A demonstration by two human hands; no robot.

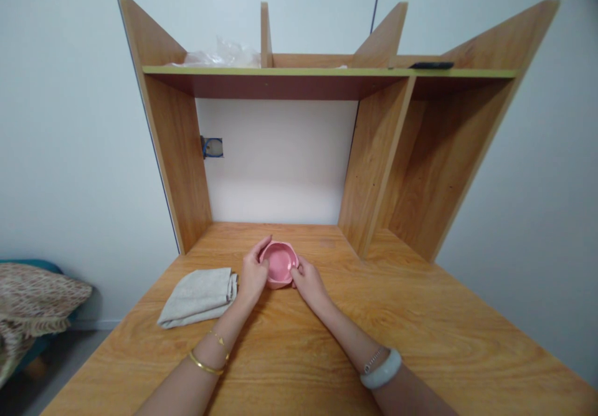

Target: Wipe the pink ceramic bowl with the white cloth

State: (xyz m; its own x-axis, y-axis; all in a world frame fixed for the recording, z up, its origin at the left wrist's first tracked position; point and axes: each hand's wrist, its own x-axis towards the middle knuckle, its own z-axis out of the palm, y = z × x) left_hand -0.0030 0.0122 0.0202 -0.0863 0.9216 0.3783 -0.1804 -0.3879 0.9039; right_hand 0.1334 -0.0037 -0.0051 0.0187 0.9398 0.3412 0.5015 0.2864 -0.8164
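Note:
A small pink bowl [281,263] with an angular rim is held between both hands over the wooden desk, its inside facing me. My left hand [255,273] grips its left side, thumb at the inner rim and fingers around the outside. On the right side, my right hand [308,281] pinches the rim with the thumb inside. Whether the bowl's base touches the desk is hidden. Just left of my left hand lies a folded grey cloth [200,296].
The wooden desk [289,366] carries a shelf unit [275,75] at the back, with upright panels either side. On its top shelf are a clear plastic bag [219,55] and a flat black object [430,65]. A patterned cushion [42,294] is at far left.

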